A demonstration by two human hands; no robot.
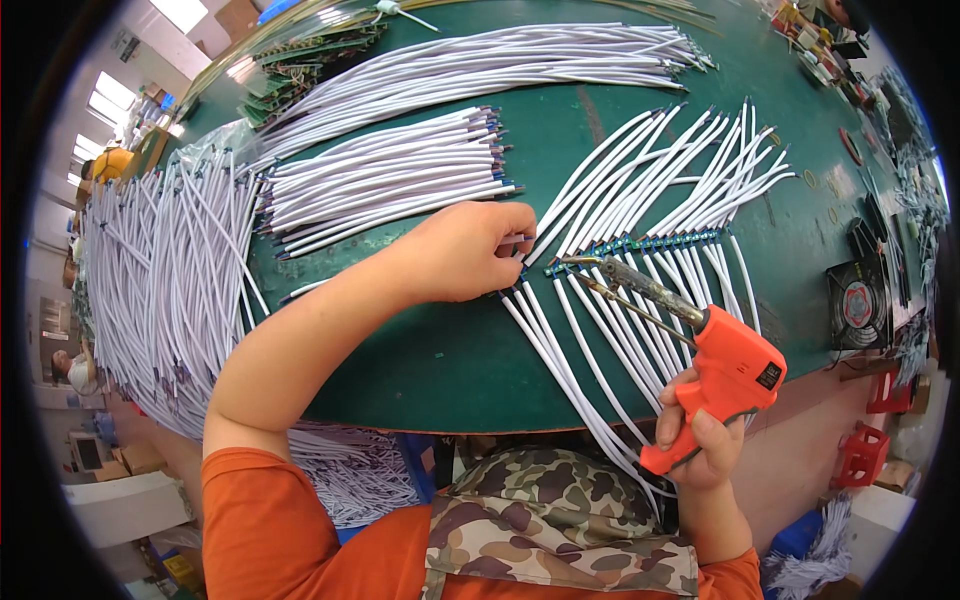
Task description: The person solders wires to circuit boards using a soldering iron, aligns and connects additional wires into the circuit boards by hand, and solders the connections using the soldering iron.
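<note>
From the head view, the left hand (470, 250) reaches across the green worktop (420, 360) from the left, its fingers pinched narrow on the end of a white cable (530, 322) right at the left end of a narrow circuit strip (640, 245). That strip runs left to right in the middle of the worktop, with white cables fanning away from it on the far side and more white cables trailing from it toward the near edge and over it.

The right hand (700, 430) is wrapped tightly around the grip of an orange soldering gun (725, 375) at the near right of the worktop. The gun's metal barrel slants up and to the left, and its tip (572, 260) sits just beside the left end of the strip, close to the left fingertips. The two hands themselves are well apart, joined only by the line of the barrel.

Behind the left hand lies a bundle of cut white cables (390, 180), and farther back a longer bundle (500, 65). A mass of white cables (160, 290) hangs over the left edge. A small black fan (858, 305) stands at the right edge.
</note>
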